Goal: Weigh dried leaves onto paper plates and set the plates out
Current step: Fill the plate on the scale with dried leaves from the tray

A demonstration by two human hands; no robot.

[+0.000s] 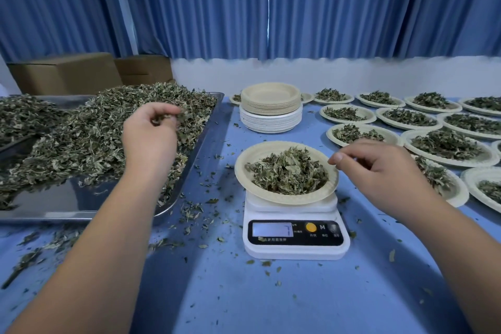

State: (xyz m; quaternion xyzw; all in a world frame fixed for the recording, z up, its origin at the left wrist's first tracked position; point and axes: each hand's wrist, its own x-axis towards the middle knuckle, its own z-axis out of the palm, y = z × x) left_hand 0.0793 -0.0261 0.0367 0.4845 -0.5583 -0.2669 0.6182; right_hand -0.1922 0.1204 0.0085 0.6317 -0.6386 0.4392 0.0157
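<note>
A paper plate (240, 171) heaped with dried leaves (287, 172) is sitting on the scale (295, 236) in the middle of the table (217, 293). The right hand (379, 171) is hovering just beside its right rim, fingers curled, thumb meeting forefinger. The left hand (150, 135) is pinching dried leaves above the tray (67, 198) by the left edge. Filled plates (444, 146) are lying toward the right edge

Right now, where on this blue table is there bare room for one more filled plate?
The near table, in front of the scale, holds only crumbs. A narrow strip lies between scale and plate stack. Filled plates crowd the right; the tray fills the left.
</note>
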